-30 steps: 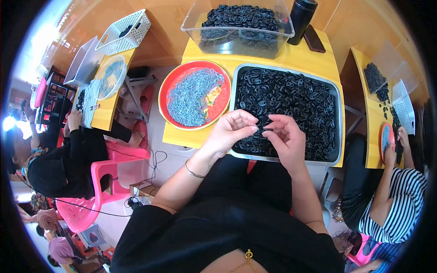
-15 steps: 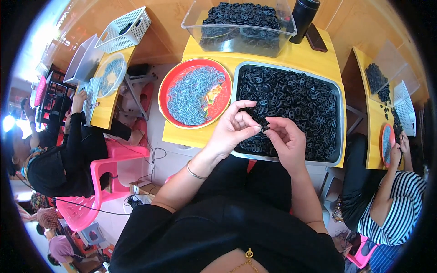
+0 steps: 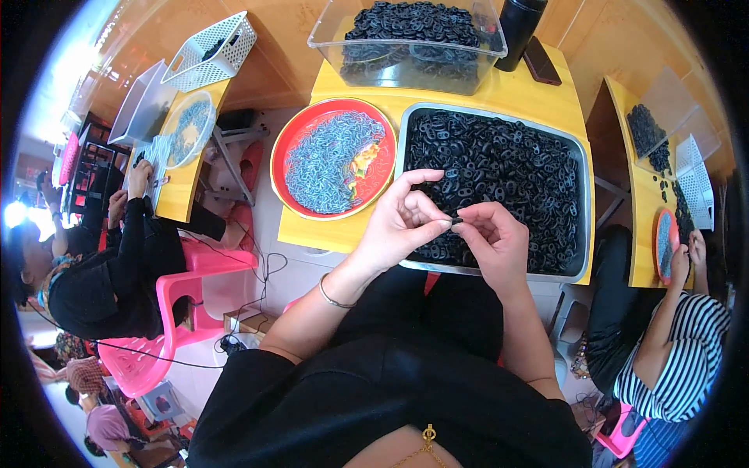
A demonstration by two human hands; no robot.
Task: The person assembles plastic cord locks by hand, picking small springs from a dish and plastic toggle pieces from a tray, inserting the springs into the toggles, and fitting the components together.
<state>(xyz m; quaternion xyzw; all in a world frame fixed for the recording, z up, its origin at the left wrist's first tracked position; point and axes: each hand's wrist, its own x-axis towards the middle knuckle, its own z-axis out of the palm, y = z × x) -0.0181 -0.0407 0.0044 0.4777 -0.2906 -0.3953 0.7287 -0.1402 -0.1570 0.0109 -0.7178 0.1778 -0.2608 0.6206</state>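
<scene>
My left hand point(image 3: 402, 226) and my right hand point(image 3: 499, 246) meet fingertip to fingertip over the front left part of a metal tray point(image 3: 586, 203). Between thumb and forefinger, my right hand pinches a small black piece point(image 3: 456, 221). My left thumb and forefinger are pressed together against its other side; whatever they hold is too small to make out. Loose black two-holed pieces point(image 3: 515, 179) fill the tray. To its left, a red round dish point(image 3: 380, 181) holds a heap of small silvery wire-like metal parts point(image 3: 324, 168).
Behind the tray stands a clear plastic bin point(image 3: 413, 78) of black pieces, beside a black cylinder point(image 3: 521, 31) and a dark flat phone-like object point(image 3: 541, 61). Co-workers sit at yellow tables on the left point(image 3: 175, 199) and right point(image 3: 640, 265). A pink chair point(image 3: 168, 312) stands at left.
My fingertips have shifted slightly and now close more tightly around the black piece. The left co-worker's hands have moved at the table edge.
</scene>
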